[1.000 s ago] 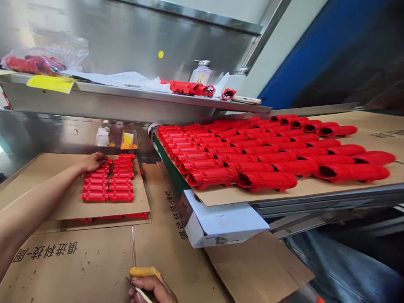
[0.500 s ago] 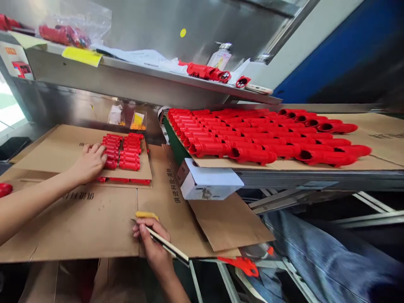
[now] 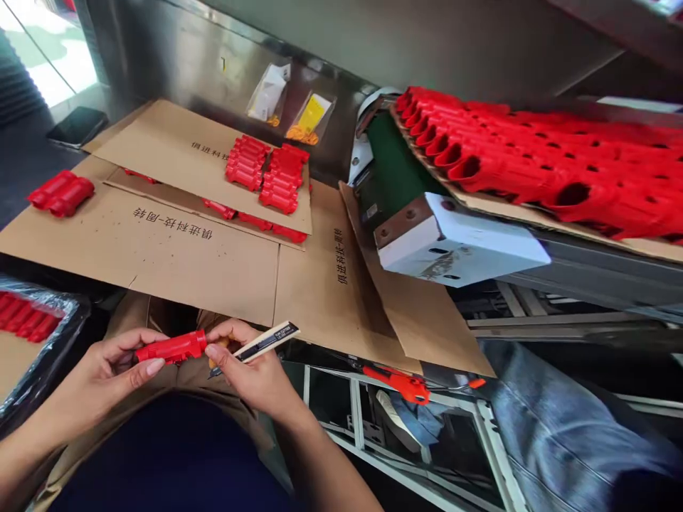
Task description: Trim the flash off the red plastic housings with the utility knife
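Note:
Low over my lap, my left hand (image 3: 114, 366) grips a ribbed red plastic tube (image 3: 173, 347) lying sideways between fingers and thumb. The fingertips of my right hand (image 3: 253, 370) are at the tube's right end; whether they press on it is hard to tell. That same hand is closed on a cream-and-black utility knife (image 3: 267, 341), its handle pointing up to the right and its dark tip down to the left. Something yellow, like a finger cot (image 3: 220, 348), shows at the right fingers, partly hidden. Rows of red tubes (image 3: 280, 178) lie on a cardboard sheet (image 3: 176, 142) beyond the hands.
Two joined-looking red tubes (image 3: 61, 192) lie at the left of the cardboard. At right, a conveyor (image 3: 395, 171) carries many red tubes. Orange-handled scissors (image 3: 400, 384) lie below the cardboard edge. Small bags (image 3: 314, 117) and a phone (image 3: 80, 126) sit behind. Another person's denim leg (image 3: 560, 419) is at right.
My left hand has come from the rows of tubes down to my lap, now holding one red tube. My right hand, still with the knife, has moved beside it. The view has tilted downward.

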Motion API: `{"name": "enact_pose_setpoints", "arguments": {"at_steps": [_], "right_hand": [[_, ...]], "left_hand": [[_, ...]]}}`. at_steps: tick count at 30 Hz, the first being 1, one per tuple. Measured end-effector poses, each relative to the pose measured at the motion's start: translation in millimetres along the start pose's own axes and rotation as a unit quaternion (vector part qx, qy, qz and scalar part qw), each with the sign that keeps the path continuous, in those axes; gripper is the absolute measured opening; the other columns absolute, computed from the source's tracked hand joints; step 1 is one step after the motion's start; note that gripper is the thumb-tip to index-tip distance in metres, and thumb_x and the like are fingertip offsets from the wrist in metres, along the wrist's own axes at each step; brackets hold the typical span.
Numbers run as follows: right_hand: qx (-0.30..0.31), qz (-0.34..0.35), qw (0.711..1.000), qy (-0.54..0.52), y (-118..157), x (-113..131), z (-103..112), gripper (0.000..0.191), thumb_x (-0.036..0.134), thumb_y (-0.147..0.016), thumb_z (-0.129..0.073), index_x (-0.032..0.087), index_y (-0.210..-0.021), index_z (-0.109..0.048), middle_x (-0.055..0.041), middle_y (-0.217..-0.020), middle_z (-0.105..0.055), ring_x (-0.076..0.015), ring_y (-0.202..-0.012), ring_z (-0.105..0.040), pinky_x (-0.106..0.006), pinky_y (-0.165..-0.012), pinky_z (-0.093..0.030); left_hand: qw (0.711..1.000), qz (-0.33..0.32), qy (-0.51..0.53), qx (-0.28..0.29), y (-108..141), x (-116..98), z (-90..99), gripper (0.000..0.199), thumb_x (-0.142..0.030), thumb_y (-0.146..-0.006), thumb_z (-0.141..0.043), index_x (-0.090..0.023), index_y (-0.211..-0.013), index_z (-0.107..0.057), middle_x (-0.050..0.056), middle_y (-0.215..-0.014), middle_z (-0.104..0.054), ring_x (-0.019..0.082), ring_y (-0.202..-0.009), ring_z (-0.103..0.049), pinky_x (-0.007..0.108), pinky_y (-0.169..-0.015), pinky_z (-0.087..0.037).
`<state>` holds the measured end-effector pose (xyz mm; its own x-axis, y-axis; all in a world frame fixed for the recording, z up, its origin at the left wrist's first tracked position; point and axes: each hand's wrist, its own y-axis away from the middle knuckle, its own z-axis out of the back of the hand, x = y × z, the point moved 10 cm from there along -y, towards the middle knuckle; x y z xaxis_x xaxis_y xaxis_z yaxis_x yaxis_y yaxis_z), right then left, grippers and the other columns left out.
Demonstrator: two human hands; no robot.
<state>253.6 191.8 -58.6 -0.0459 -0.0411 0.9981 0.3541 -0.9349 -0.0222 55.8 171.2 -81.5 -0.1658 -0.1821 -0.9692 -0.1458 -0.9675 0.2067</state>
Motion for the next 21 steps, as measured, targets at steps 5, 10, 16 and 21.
{"name": "enact_pose_setpoints", "arguments": {"at_steps": [5,10,16,21], "right_hand": [[-0.024,0.034,0.998,0.052,3,-5,-9,0.029,0.046,-0.102,-0.069,0.021,-0.086,-0.069,0.0024,-0.069,-0.065,-0.0123,-0.059,-0.058,-0.023,-0.056,-0.046],[-0.040,0.037,0.996,0.070,8,-10,-4,0.036,0.049,-0.106,-0.063,0.021,-0.084,-0.069,0.0011,-0.071,-0.067,-0.0116,-0.056,-0.056,-0.023,-0.054,-0.044],[-0.077,0.076,0.980,0.168,12,-2,5,0.031,0.038,-0.107,-0.061,0.021,-0.082,-0.070,-0.0002,-0.070,-0.070,-0.0142,-0.061,-0.063,-0.025,-0.059,-0.047],[-0.107,0.082,0.975,0.174,11,0,3,0.023,0.033,-0.107,-0.062,0.022,-0.090,-0.072,-0.0004,-0.075,-0.075,-0.0141,-0.063,-0.067,-0.025,-0.062,-0.052]], "left_hand": [[0.990,0.050,0.073,-0.108,11,21,14.8,0.043,-0.062,-0.071,-0.094,-0.023,-0.087,-0.082,0.005,-0.069,-0.072,0.014,-0.055,-0.055,0.021,-0.049,-0.044],[0.970,0.100,0.171,-0.140,11,32,2.3,0.058,-0.075,-0.074,-0.087,-0.021,-0.073,-0.066,-0.003,-0.056,-0.054,0.009,-0.049,-0.042,0.017,-0.044,-0.033],[0.982,0.001,0.104,-0.155,5,6,7.2,0.042,-0.064,-0.086,-0.084,-0.023,-0.080,-0.075,-0.001,-0.063,-0.061,0.011,-0.053,-0.051,0.019,-0.050,-0.045],[0.969,-0.137,0.083,-0.187,13,-18,13.3,0.021,-0.031,-0.080,-0.093,-0.031,-0.099,-0.084,0.006,-0.107,-0.076,0.022,-0.101,-0.073,0.028,-0.087,-0.061]]}}
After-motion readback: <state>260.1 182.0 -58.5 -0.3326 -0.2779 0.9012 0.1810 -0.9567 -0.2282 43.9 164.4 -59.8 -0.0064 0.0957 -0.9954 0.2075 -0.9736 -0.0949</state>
